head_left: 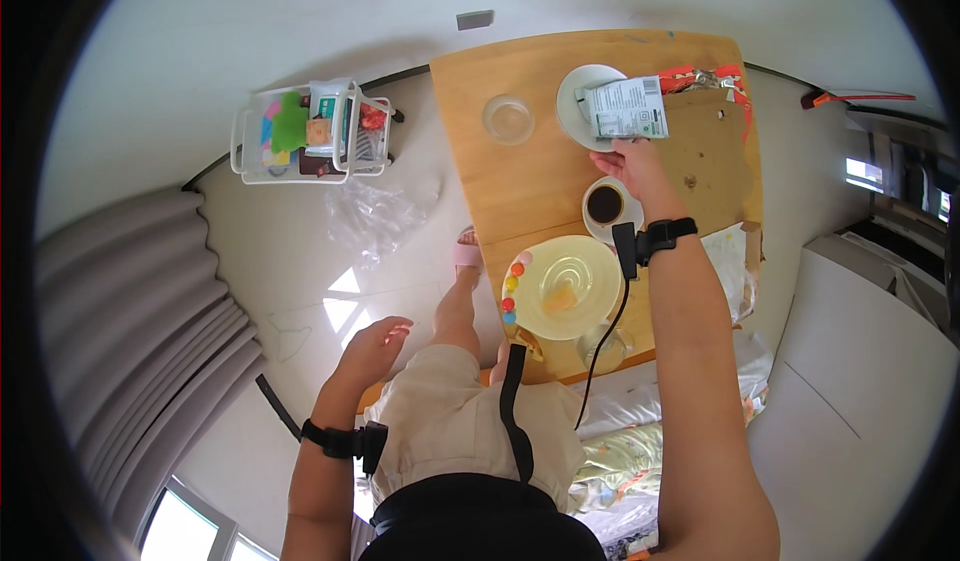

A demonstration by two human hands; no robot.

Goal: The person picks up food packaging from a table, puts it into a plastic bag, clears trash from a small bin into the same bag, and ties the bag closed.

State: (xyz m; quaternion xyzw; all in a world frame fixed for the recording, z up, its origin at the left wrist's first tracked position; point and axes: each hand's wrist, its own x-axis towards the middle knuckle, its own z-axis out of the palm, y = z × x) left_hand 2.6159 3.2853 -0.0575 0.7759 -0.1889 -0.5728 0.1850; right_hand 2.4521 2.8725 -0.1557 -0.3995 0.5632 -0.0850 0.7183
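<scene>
My right hand reaches to the far part of the wooden table, its fingers closed at the near edge of a silver-white printed packet. The packet lies over the right side of a white plate, covering part of it. Just nearer than this hand, a cup of dark liquid stands on a white saucer. My left hand hangs over the floor left of the table, fingers loosely apart and holding nothing. A pale yellow oval plate with coloured balls along its left rim sits closer to me.
A clear glass bowl stands on the table's far left. Flattened cardboard and a red wrapper lie at the right. Another clear glass is near the front edge. A white cart and clear plastic bag are on the left.
</scene>
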